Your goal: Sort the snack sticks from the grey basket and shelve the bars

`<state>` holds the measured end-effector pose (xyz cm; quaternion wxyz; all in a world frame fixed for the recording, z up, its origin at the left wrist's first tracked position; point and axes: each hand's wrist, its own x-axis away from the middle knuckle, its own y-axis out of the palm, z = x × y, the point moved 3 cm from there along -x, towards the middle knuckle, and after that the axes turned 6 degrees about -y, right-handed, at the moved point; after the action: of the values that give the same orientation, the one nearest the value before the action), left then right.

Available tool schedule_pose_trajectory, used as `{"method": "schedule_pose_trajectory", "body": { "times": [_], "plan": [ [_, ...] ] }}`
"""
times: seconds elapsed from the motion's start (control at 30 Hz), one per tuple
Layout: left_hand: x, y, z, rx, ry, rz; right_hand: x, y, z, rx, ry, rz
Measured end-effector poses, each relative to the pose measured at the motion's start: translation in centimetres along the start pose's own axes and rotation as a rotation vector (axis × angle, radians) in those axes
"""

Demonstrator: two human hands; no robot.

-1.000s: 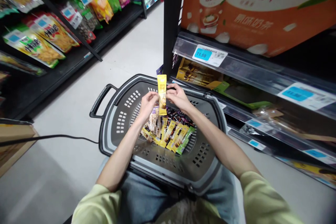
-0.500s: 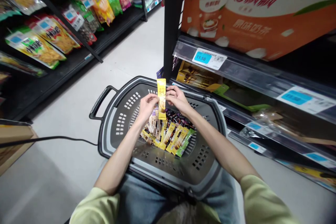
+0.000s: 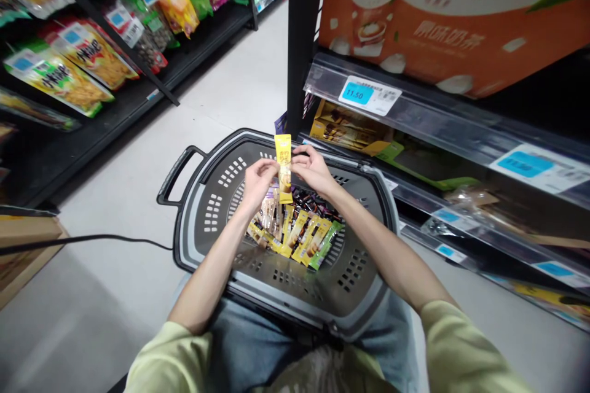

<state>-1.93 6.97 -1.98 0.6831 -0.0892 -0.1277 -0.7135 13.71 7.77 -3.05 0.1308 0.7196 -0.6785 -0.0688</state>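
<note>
A slim yellow drink-powder sachet (image 3: 284, 159) is held upright above the basket between both hands. My left hand (image 3: 259, 181) pinches its left edge near mid-height. On the opposite edge, my right hand (image 3: 312, 169) grips it with thumb and fingertips. Below them is a grey shopping basket (image 3: 209, 261) with slotted walls, resting at my lap. Inside lie several more yellow sachets (image 3: 302, 236), a green sachet (image 3: 326, 245), pale sachets (image 3: 271, 214) and a heap of dark ones (image 3: 318, 206). My forearms cover parts of the basket rim.
At the right stands a shelf with price tags (image 3: 370, 96), an open box of yellow sachets (image 3: 345, 129) and a large orange carton (image 3: 452, 24). Snack bags (image 3: 58, 80) line a left shelf. A black cable (image 3: 115, 238) meets the basket's left side; a cardboard box (image 3: 27, 252) sits nearby.
Both hands keep their grip on the yellow sachet, which shifts very slightly upward in view. The camera view has tilted a little; the basket's contents look unchanged.
</note>
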Motion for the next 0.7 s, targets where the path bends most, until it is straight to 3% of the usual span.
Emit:
{"method": "schedule_pose_trajectory", "body": {
  "times": [0.23, 0.7],
  "plan": [
    [0.00, -0.09, 0.25, -0.081, 0.053, 0.039, 0.16, -0.01, -0.18, 0.032, -0.024, -0.026],
    [0.12, 0.24, 0.16, -0.074, 0.000, -0.007, -0.14, -0.16, 0.16, -0.010, -0.017, 0.010]
  ]
}}
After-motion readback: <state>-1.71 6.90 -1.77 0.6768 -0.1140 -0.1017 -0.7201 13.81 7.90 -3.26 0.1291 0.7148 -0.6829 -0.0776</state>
